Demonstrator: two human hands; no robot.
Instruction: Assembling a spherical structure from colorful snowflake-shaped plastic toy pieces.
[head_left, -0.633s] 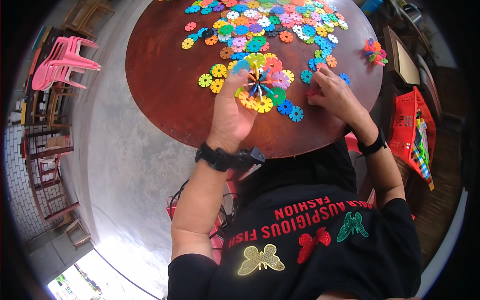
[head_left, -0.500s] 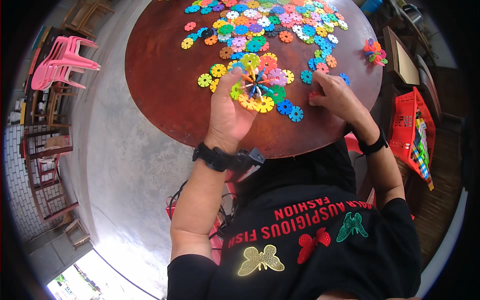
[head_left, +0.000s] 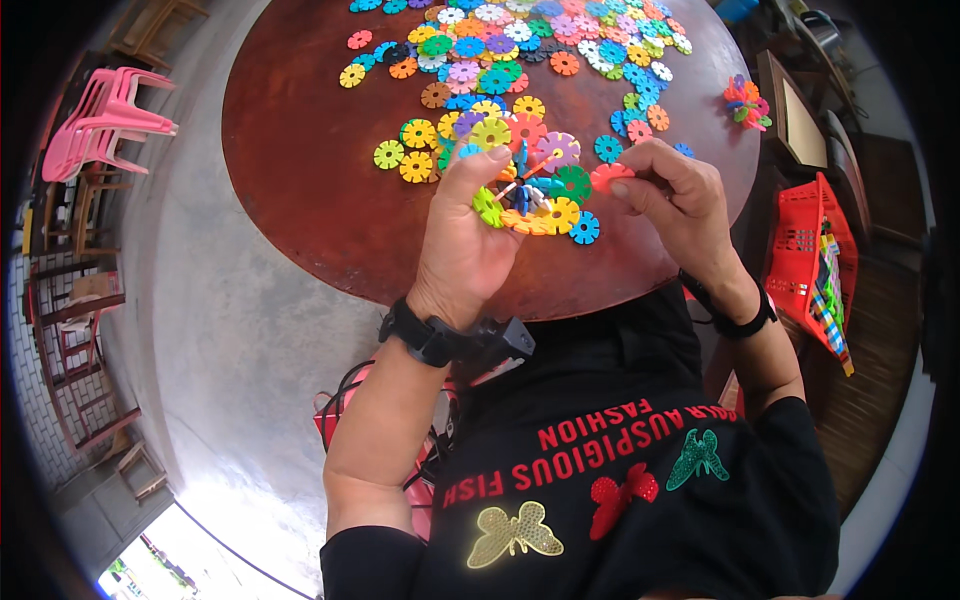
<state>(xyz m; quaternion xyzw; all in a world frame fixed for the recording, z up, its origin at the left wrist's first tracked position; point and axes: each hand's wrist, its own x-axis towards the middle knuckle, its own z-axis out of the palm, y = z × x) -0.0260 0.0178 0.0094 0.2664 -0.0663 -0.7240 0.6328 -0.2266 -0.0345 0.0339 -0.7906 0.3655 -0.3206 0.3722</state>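
My left hand point(head_left: 463, 220) is closed around a ring-shaped cluster of interlocked plastic discs point(head_left: 563, 215), notched and flower-like, in yellow, orange, green, pink and blue. Discs stand on edge toward the cluster's middle. Between the thumb and fingers of my right hand point(head_left: 680, 200) is a coral-red notched disc point(head_left: 609, 178). It is close to the green disc on the cluster's right side; whether the two touch I cannot tell. Just below the cluster a loose blue disc point(head_left: 584, 227) lies on the round brown table point(head_left: 330, 190).
Many loose coloured discs point(head_left: 495, 80) spread over the table's far half. A finished-looking ball of discs point(head_left: 746, 103) sits near the right edge. Beyond that edge is a red plastic basket point(head_left: 795, 245) with colourful items. Stacked pink chairs point(head_left: 110, 125) stand at far left.
My right hand has lifted the coral-red disc off the table and brought it up beside the cluster. The cluster has tilted slightly in my left hand.
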